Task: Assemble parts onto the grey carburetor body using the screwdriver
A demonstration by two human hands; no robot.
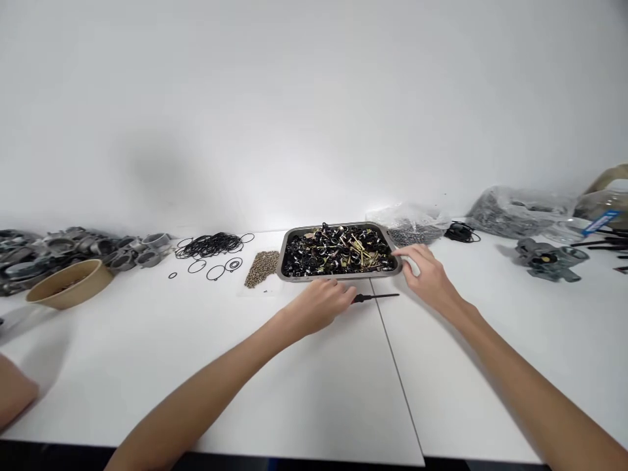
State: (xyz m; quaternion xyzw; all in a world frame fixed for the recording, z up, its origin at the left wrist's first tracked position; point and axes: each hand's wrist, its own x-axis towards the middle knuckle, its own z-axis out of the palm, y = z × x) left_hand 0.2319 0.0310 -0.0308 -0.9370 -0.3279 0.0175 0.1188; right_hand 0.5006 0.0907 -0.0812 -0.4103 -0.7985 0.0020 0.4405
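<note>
A grey metal tray (pixel 281 261) full of small black and brass-coloured parts stands near the wall. Just in front of its near rim is my left hand (pixel 324 302), its fingers curled around the handle end of a black screwdriver-like tool (pixel 385 296) whose thin shaft points right. My right hand (pixel 424 270) is at the tray's right front corner, thumb and forefinger apart, the fingertips touching or very close to the rim. The undersides of the left fingers are hidden.
Left of the tray lie small metal pieces (pixel 263 267), black rings (pixel 210 244), a cardboard bowl (pixel 73 284) and grey castings (pixel 103 246). Plastic bags (pixel 520 210) and a grey casting (pixel 549 259) are right. Another person's arm (pixel 14 390) shows at left.
</note>
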